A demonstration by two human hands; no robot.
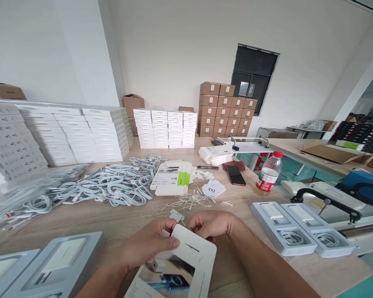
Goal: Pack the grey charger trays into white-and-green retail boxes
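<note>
A white printed carton sleeve [202,252] with a picture of a device on it tilts at the bottom centre. My left hand [153,240] is closed on its upper left edge, thumb on the printed face. Behind the sleeve's top edge, my right hand [209,225] has its fingers pinched together; what they hold, if anything, is hidden. A small whitish cut piece [176,216] lies just beyond my hands. Farther off are thin white strips [192,200], a stack of white cards [214,188] and flat printed cartons [170,178] with green labels.
Grey trays with chargers and cables stand left [65,265] and right [286,231]. Coiled cables [121,182] cover the left middle. A bottle [269,174], a phone [235,175] and a pen [208,167] lie or stand to the right. White boxes [96,136] are stacked behind.
</note>
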